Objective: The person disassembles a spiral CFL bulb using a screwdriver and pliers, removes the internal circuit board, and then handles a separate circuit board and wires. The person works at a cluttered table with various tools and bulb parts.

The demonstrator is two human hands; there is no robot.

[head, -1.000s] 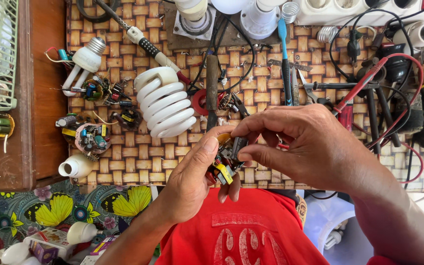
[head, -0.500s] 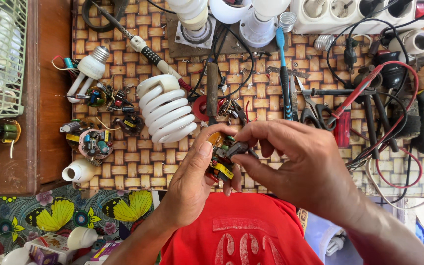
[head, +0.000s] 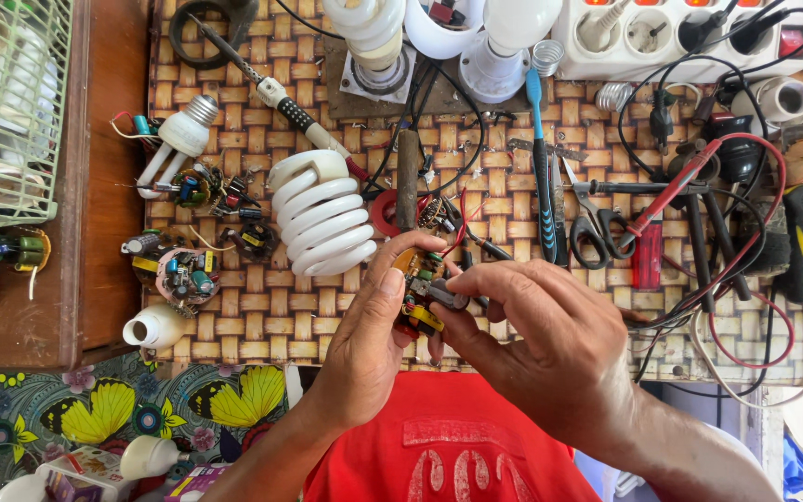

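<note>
Hands meet above the near edge of the woven mat. My left hand is closed around a small circuit board, thumb over its top. My right hand pinches a dark cylindrical part on that board between thumb and forefinger. Just beyond lies a white spiral bulb; black-handled scissors rest toward the mat's right side.
</note>
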